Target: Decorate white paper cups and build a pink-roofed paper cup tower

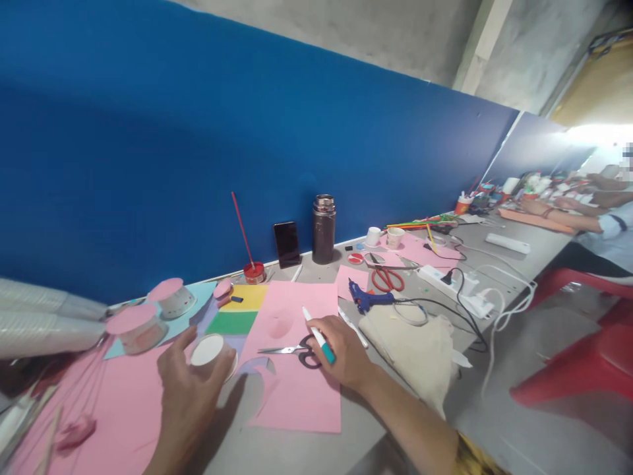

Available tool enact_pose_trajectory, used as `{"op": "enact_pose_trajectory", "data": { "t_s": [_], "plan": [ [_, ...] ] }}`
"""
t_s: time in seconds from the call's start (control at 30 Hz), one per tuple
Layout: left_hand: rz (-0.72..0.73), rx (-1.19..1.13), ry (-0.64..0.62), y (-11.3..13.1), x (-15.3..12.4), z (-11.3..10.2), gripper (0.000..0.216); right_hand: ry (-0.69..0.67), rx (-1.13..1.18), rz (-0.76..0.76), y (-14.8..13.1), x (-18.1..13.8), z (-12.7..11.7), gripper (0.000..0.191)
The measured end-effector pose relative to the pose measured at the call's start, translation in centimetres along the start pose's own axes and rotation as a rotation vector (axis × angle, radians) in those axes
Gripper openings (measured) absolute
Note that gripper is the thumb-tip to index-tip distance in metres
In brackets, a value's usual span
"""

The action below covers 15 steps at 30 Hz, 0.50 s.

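Observation:
My left hand (190, 382) is around a white paper cup (208, 349), with thumb and fingers spread apart. The cup appears to stand upside down on the table, and its lower side is partly hidden by the thumb. A white marker with a teal end (324, 346) is held in my right hand (341, 349), fingers curled. Below those fingers lie scissors with dark handles (284, 350); whether they are gripped too I cannot tell. Under them is a pink paper sheet (306, 402) with a curved cut at its left edge. Another white pen (353, 326) lies beside my right hand.
Two pink-topped cups (141, 333) stand left, near stacked cups (49, 320). Along the blue partition are a phone (287, 244) and a flask (324, 231). A blue glue gun (368, 297), red-handled scissors (388, 280), a corded power strip (455, 290) and cloth (415, 343) lie right. Other people's hands work farther off.

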<state>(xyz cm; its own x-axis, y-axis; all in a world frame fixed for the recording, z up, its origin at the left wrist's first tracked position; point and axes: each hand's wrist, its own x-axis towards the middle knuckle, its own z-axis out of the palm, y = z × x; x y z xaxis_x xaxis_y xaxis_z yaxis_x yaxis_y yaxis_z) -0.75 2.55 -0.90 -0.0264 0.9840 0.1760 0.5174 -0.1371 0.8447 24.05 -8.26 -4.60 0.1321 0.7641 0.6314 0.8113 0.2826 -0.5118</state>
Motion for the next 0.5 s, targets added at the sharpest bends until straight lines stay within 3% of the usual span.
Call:
{"op": "enact_pose_trajectory", "data": {
  "t_s": [0.17, 0.27, 0.33, 0.5],
  "plan": [
    [0.056, -0.090, 0.003, -0.9, -0.1, 0.0, 0.073, 0.033, 0.261, 0.196, -3.4, 3.6, -1.7, 0.020],
    [0.115, -0.136, 0.010, -1.4, -0.2, 0.3, 0.067, 0.072, 0.245, 0.096, -5.0, 6.7, -1.7, 0.030],
    [0.129, -0.165, 0.000, -1.6, -0.3, 0.6, 0.068, 0.108, 0.213, 0.110, -5.0, 8.2, -0.6, 0.036],
    [0.106, -0.095, -0.018, -1.9, -0.7, 1.3, 0.080, 0.110, 0.253, 0.342, -1.6, 8.7, 3.2, 0.051]
  ]
}}
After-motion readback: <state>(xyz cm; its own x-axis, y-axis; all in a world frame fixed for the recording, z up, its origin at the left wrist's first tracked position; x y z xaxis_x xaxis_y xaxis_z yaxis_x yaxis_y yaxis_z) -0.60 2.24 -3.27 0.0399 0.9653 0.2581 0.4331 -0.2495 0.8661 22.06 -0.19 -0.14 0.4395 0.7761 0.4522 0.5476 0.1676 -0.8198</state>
